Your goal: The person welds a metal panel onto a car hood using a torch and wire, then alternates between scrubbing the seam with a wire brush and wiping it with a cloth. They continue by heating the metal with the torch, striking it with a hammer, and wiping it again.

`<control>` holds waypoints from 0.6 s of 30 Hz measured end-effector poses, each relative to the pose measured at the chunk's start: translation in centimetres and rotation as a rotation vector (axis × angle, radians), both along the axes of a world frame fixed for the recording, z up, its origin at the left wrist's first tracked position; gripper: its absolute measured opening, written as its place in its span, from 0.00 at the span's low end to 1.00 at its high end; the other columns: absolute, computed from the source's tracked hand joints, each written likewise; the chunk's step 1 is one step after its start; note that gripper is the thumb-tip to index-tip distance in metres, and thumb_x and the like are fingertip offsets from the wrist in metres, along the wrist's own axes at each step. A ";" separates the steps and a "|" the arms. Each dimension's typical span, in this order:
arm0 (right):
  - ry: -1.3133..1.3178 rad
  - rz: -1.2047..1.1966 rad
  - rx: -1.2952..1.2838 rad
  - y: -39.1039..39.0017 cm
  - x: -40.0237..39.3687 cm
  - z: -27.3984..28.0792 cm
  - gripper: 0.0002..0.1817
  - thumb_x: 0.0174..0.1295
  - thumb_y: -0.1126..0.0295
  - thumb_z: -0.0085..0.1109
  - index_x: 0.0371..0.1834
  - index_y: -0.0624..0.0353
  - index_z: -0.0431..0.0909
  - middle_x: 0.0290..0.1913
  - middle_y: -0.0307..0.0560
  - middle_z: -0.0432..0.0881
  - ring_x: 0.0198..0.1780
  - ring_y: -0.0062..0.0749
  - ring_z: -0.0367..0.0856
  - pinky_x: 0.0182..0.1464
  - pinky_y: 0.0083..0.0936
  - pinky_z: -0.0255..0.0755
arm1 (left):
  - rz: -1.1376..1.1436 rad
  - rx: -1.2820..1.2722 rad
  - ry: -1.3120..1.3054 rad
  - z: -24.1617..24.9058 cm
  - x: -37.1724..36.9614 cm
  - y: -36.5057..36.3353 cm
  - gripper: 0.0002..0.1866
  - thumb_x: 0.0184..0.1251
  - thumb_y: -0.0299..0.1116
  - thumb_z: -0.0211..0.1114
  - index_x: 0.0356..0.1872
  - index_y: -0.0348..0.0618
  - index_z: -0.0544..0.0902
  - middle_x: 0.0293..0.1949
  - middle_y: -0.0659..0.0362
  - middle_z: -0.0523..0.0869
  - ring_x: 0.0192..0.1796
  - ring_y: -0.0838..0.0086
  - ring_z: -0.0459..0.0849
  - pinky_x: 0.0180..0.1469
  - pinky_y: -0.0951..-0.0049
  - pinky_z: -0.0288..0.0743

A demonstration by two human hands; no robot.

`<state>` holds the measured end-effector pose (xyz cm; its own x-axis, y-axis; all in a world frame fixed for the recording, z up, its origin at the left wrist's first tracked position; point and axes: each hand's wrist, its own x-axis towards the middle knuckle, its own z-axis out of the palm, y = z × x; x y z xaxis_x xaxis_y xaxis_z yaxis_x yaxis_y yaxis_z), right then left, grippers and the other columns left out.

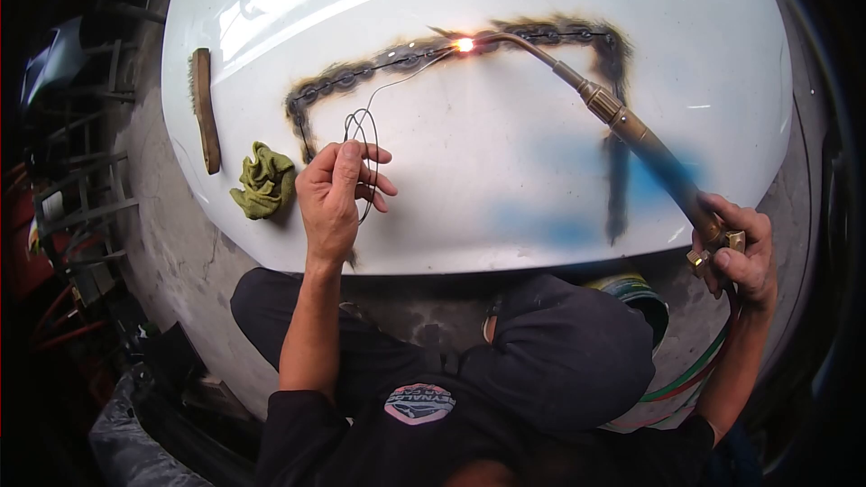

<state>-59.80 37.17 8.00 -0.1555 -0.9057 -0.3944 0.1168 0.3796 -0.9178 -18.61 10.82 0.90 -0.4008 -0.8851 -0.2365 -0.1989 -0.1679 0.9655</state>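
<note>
My right hand (740,248) grips the rear of a brass welding torch (642,140), beside its valve knobs. From there the torch slants up and left, and its bent tip meets a bright glowing spot (465,44) on the white car panel (433,153). Between the fingers of my left hand (338,185) is a thin coiled filler wire (373,135), pinched by the thumb. The wire's free end runs up to the glow. A dark scorched seam (388,61) with round weld spots crosses the panel and turns down at both ends.
At the panel's left lie a wooden-handled wire brush (206,113) and a crumpled green rag (264,182). Hoses (690,374) run down near my right forearm, beside a round container (636,293). Metal stands (86,189) line the far left over a concrete floor (167,189).
</note>
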 end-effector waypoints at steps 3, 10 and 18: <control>0.009 0.002 -0.001 0.0 0.0 0.0 0.39 0.55 0.60 0.72 0.69 0.70 0.77 0.28 0.50 0.84 0.14 0.24 0.79 0.18 0.19 0.73 | -0.002 0.002 0.002 0.1 -0.1 0.0 0.22 0.87 0.40 0.52 0.40 0.27 0.80 0.41 0.44 0.86 0.28 0.69 0.89 0.23 0.75 0.82; -0.007 0.002 -0.003 -0.1 0.1 0.1 0.38 0.55 0.60 0.72 0.70 0.69 0.77 0.29 0.50 0.84 0.15 0.24 0.79 0.18 0.19 0.72 | 0.003 0.000 0.000 0.1 -0.1 0.0 0.22 0.87 0.40 0.52 0.41 0.27 0.81 0.41 0.44 0.86 0.28 0.69 0.89 0.23 0.75 0.82; -0.009 0.002 -0.010 -0.1 0.1 0.0 0.39 0.55 0.60 0.72 0.70 0.69 0.77 0.29 0.50 0.84 0.15 0.24 0.79 0.18 0.19 0.72 | 0.007 0.005 0.002 0.1 -0.1 0.0 0.22 0.87 0.40 0.52 0.40 0.27 0.80 0.41 0.44 0.86 0.28 0.69 0.89 0.23 0.75 0.82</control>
